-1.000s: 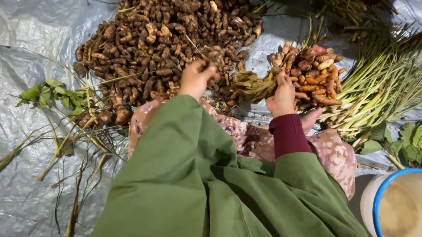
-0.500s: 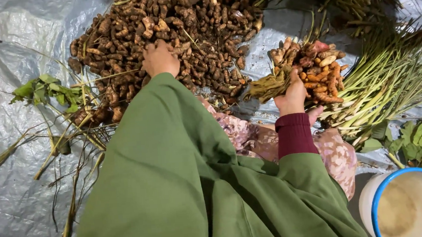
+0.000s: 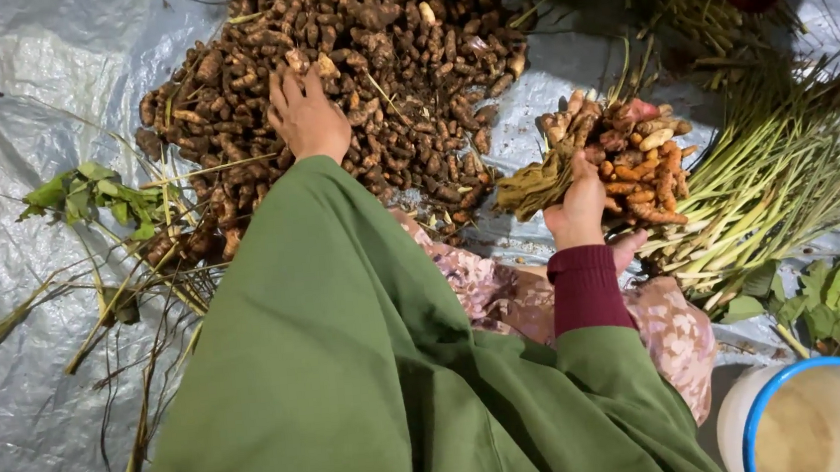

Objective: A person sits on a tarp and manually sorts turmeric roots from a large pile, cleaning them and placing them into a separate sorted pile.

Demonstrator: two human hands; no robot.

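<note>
Brown roots (image 3: 368, 80) lay piled under the left hand (image 3: 308, 118), fingers spread flat on them; the right hand (image 3: 578, 209) clutched a bunch of yellowish roots (image 3: 536, 185) beside an orange heap (image 3: 639, 164).

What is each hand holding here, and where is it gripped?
The right hand grips a bundle of olive-green stalks at its end. The left hand lies flat on the brown root pile; whether it grasps anything cannot be told.
</note>
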